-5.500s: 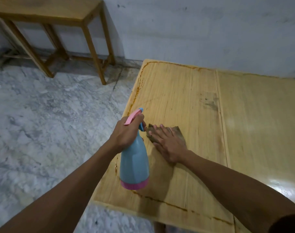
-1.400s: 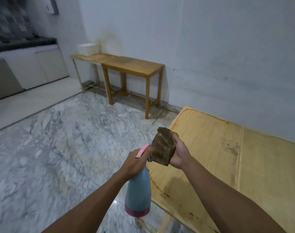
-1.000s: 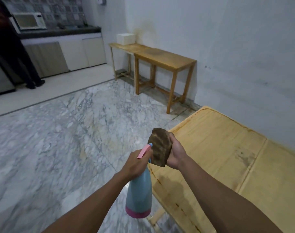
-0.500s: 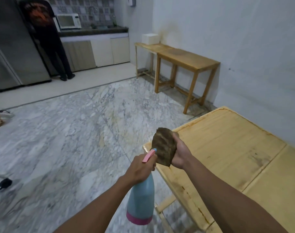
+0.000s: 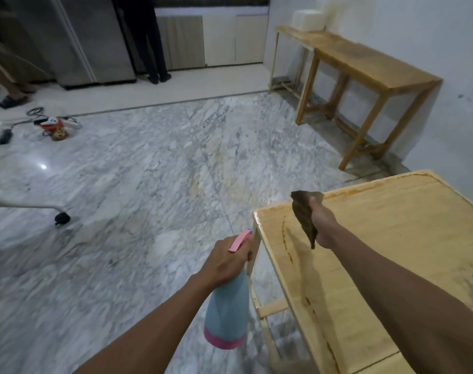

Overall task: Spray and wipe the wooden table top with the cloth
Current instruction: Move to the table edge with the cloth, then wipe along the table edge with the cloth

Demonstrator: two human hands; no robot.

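The pale wooden table top [image 5: 397, 238] fills the lower right, with a brown stain line near its left edge. My right hand [image 5: 323, 225] holds a crumpled brown cloth [image 5: 305, 214] in the air above the table's near-left corner; the cloth hangs down without touching the wood. My left hand [image 5: 224, 261] grips the neck of a light blue spray bottle [image 5: 227, 311] with a pink trigger and pink base. The bottle hangs over the marble floor, just left of the table's edge.
A darker wooden side table [image 5: 364, 66] stands against the white wall with a white box [image 5: 309, 20] on it. A person's legs [image 5: 151, 44] stand by the far counter near a steel fridge [image 5: 92, 39]. A small toy [image 5: 56, 128], cables and a chair caster [image 5: 62, 218] lie on the floor.
The cloth has come off the table top and is now held in the air. My view has swung left toward the room. The two hands have moved apart, the bottle shifting off the table's side.
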